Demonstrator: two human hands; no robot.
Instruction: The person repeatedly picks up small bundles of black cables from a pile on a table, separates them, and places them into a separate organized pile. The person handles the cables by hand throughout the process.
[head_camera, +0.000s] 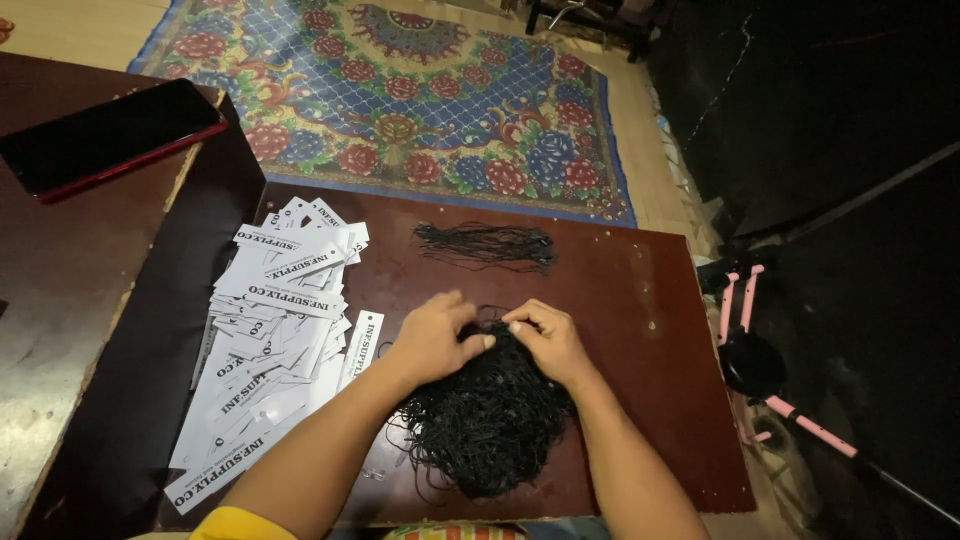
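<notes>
Left hand (432, 335) and right hand (548, 338) pinch strands atop the black string heap (488, 420); white paper tags (270, 345) lie at nine o'clock.

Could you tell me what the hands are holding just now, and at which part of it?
Both the left hand and right hand pinch the tangled bundle of black strings at its top end, fingertips meeting there.

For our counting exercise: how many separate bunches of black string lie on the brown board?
2. A big tangled bunch lies near the board's front edge, under both hands; a small flat bunch lies near the far edge. Loose strands may be hidden under the hands.
</notes>
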